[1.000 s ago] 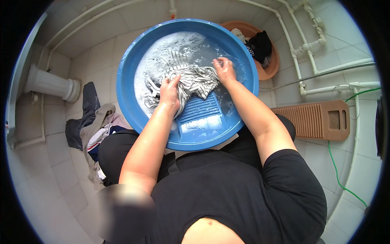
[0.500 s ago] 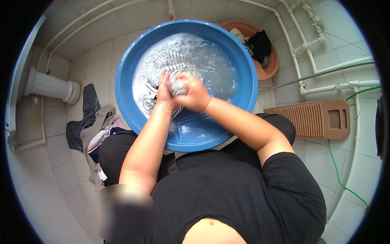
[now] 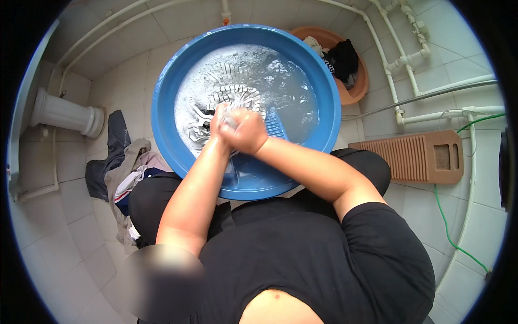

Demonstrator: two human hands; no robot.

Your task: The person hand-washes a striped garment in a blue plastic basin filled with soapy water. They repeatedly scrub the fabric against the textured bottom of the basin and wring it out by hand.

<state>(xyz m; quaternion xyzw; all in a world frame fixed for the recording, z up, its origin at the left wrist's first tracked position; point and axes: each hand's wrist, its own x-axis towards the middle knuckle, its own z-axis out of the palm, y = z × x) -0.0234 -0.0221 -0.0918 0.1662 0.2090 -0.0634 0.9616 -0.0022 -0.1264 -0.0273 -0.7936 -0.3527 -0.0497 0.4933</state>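
Soapy water fills a large blue basin in front of me. In it lies a black-and-white striped garment, partly under suds and water. Over the near side of the garment, my left hand and my right hand are pressed together. A bunched part of the cloth is closed between them, with a pale bit showing at the fingers. Beside my right hand, a blue ribbed washboard slopes in the water. Motion blurs the fingers slightly.
Behind the basin at right, an orange tub holds dark and light clothes. A brown washboard lies right of my knee. Several clothes are piled on the tiled floor at left. White pipes and a green hose run at right.
My right hand has moved left and slightly down, against my left hand. More of the striped garment and of the blue washboard's ribs now show.
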